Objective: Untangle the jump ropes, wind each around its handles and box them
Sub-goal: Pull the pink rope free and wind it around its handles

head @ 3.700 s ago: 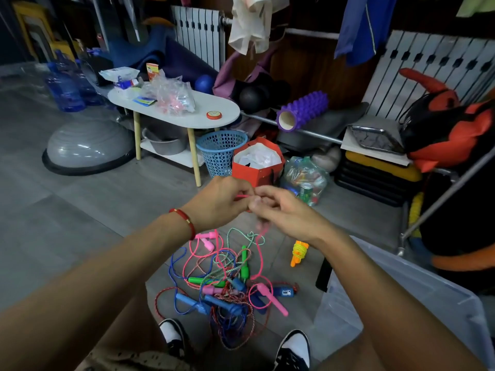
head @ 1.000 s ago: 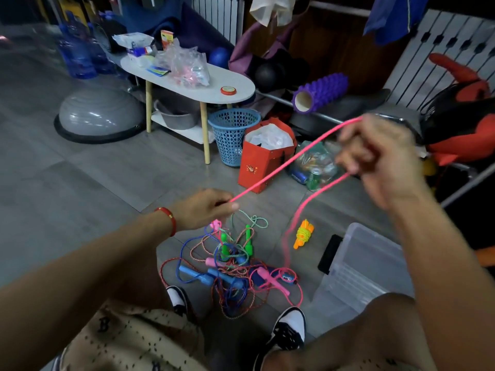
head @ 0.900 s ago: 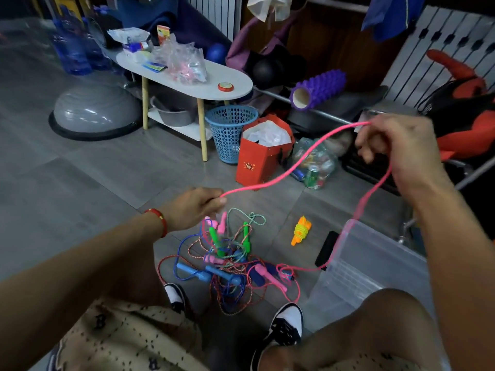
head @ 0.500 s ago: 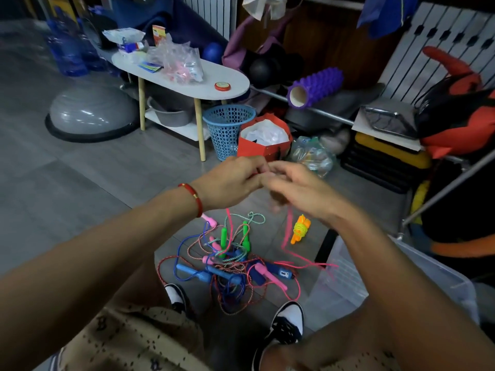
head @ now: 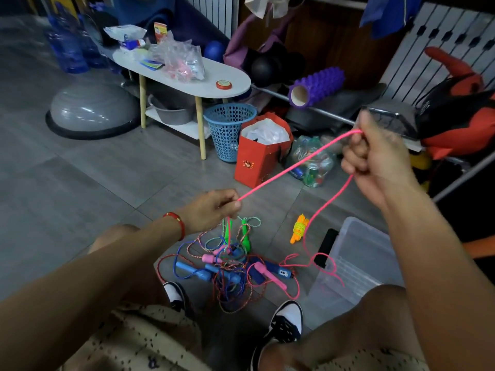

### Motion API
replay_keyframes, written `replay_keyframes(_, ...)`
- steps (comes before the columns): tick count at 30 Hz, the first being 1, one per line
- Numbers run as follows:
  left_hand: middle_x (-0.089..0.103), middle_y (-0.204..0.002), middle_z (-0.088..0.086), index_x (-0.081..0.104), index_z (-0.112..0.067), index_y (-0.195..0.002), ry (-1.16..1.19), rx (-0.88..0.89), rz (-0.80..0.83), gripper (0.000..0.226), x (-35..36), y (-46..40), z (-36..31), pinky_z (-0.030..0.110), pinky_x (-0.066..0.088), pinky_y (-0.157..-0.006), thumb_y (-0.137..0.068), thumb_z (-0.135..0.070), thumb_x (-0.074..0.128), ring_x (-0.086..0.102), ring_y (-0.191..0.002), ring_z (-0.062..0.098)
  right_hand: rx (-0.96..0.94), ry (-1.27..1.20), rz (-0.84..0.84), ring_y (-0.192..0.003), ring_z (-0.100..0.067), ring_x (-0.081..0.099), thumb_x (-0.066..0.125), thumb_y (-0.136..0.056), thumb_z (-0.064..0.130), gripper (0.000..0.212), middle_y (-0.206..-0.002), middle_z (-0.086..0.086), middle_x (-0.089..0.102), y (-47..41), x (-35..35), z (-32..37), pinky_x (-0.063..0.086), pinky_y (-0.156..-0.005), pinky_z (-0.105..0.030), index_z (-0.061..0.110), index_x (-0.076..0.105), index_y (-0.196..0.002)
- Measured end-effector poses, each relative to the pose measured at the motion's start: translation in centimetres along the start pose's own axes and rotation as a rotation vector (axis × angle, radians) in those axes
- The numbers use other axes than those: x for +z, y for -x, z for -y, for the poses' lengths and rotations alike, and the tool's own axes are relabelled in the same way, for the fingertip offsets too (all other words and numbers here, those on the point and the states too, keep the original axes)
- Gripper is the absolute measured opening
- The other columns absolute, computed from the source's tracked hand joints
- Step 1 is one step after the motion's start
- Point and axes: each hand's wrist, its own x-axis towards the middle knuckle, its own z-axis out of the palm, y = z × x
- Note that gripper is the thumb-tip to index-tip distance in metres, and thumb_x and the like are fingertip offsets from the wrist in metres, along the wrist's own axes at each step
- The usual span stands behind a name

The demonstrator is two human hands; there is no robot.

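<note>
A pink jump rope (head: 292, 167) runs taut between my hands above the floor. My left hand (head: 214, 207) pinches it low at the centre, and my right hand (head: 375, 159) grips it higher at the right. From my right hand the rope drops in a loose strand to the floor beside the clear plastic box (head: 356, 261). Below my left hand lies a tangle of jump ropes (head: 227, 263) with blue, green and pink handles. A wound yellow and orange rope (head: 298, 228) lies apart from the tangle.
My two shoes (head: 286, 322) flank the tangle. A black phone (head: 325, 247) lies against the box. Behind stand a red bag (head: 257, 159), a blue basket (head: 227, 129), a white side table (head: 203, 81), a grey balance dome (head: 91, 111) and a purple foam roller (head: 316, 87).
Half a second ago my hands were together over the tangle. My right hand has pulled away up and to the right, drawing the pink rope taut; my left has dropped lower.
</note>
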Motion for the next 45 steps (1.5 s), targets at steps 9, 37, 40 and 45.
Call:
replay_keyframes(9, 0.058, -0.07, 0.001, 0.069, -0.011, -0.098, -0.047, 0.227, -0.064, 0.013, 0.3, -1.9, -5.6, 0.027, 0.046, -0.064, -0.1, -0.02, 0.06, 0.05, -0.064, 0.002, -0.115, 1.089, 0.512, -0.114, -0.007, 0.059, 0.059, -0.097, 0.044, 0.039, -0.123, 0.007, 0.065, 1.7, 4.5, -4.9, 0.045, -0.101, -0.029, 0.026, 0.059, -0.132)
replay_keyframes(37, 0.057, -0.073, 0.0, 0.057, -0.016, -0.085, 0.252, -0.423, -0.194, 0.046, 11.4, -2.9, 13.8, 0.023, 0.047, -0.052, -0.075, 0.029, 0.053, 0.055, -0.052, -0.001, 0.091, 0.119, 0.276, -0.038, -0.006, 0.017, 0.053, -0.102, 0.022, 0.034, -0.046, 0.011, 0.026, -3.8, -0.9, -10.9, 0.015, -0.041, -0.017, 0.009, 0.058, -0.071)
replay_keyframes(40, 0.06, -0.073, 0.009, 0.057, -0.01, -0.085, 0.516, -0.741, -0.242, 0.037, 12.5, -3.4, 15.5, 0.024, 0.047, -0.041, -0.083, 0.025, 0.046, 0.058, -0.047, 0.006, 0.123, 0.074, 0.309, -0.04, -0.008, 0.013, 0.05, -0.103, 0.021, 0.035, -0.047, 0.012, 0.024, -5.1, -1.5, -11.5, 0.011, -0.042, -0.02, 0.009, 0.055, -0.071)
replay_keyframes(45, 0.051, -0.133, 0.018, 0.058, -0.032, -0.12, -0.329, -0.923, 0.142, 0.042, 14.2, -3.3, 17.8, 0.043, 0.049, -0.098, -0.081, -0.025, 0.073, 0.051, -0.123, 0.034, 0.144, 0.116, 0.46, -0.04, -0.009, 0.012, 0.053, -0.099, 0.023, 0.035, -0.048, 0.008, 0.02, -5.8, -0.3, -12.3, 0.008, -0.044, -0.024, 0.009, 0.057, -0.067)
